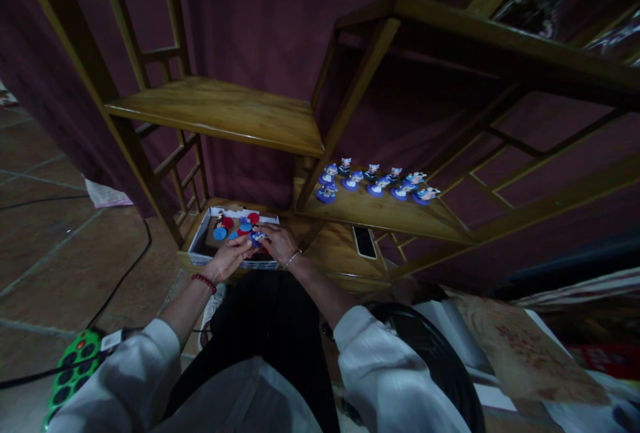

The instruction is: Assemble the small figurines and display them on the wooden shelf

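Observation:
Between both hands, over the front right of a white box, is a small figurine with blue and white parts. My left hand pinches it from the left, and my right hand has its fingers closed on it from the right. Inside the box lie several more figurines and round bases, among them a blue base and a red base. Several finished-looking figurines on purple bases, such as a purple-haired figurine, stand on the shelf to the right, with dark figurines behind.
A wooden shelf board juts out above the box, and slanted posts rise beside it. A phone lies on the lower board. A green power strip with cables is on the tiled floor at left.

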Motion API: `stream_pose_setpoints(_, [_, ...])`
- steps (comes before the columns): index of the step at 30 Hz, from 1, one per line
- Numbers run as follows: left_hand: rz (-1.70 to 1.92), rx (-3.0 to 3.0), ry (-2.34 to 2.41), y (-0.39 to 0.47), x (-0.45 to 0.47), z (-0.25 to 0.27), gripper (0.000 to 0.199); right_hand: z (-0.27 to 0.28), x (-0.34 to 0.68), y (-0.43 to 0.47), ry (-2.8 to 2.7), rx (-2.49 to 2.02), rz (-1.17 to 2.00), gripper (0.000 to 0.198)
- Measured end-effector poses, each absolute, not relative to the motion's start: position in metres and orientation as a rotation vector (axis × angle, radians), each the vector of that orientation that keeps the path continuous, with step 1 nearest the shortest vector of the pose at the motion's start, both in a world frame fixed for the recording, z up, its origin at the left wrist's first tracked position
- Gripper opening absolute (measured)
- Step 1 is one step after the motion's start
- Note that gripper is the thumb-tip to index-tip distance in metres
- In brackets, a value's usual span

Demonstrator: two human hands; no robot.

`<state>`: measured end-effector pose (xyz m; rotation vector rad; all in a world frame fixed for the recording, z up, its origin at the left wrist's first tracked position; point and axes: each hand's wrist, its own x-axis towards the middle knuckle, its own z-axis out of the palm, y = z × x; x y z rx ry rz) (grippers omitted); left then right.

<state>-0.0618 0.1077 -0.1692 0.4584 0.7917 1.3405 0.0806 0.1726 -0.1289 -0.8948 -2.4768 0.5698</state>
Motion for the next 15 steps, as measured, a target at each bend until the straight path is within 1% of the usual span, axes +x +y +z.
stream_pose_setpoints(9, [1.359, 0.488, 0.799, 0.1092, -0.0607, -0.175, 0.023, -0.1185, 0.0802, 0.1694, -2.495, -0.983, 0.567, 0.03])
stream_pose_setpoints(15, [1.364, 0.459, 0.808, 0.1088, -0.0597, -0.1724, 0.022, -0.1186, 0.0781, 0.1687, -2.497, -1.042, 0.533, 0.026])
